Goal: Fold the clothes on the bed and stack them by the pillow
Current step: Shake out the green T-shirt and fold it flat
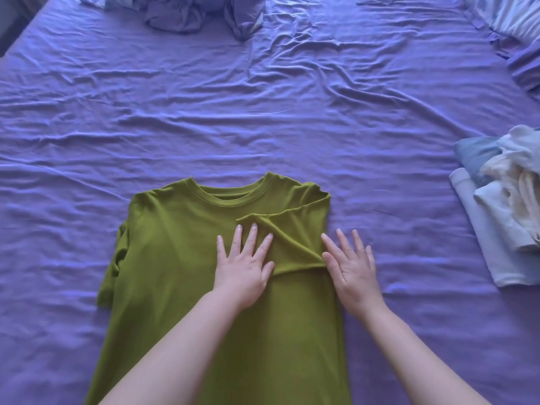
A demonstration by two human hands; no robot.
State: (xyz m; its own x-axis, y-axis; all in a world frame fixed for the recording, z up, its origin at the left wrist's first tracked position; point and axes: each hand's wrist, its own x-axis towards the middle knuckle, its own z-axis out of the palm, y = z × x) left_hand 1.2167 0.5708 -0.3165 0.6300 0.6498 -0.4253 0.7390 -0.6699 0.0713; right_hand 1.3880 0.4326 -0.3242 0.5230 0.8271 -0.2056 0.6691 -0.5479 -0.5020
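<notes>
While both hands (295,267) press flat, green T-shirt (181,258) lies lengthwise, collar away.

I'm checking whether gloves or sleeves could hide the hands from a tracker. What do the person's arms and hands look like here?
Both arms are bare as far as the frame shows: no sleeves, gloves, watch or rings visible. The left hand and right hand have short, unpainted nails on the fingers.
</notes>
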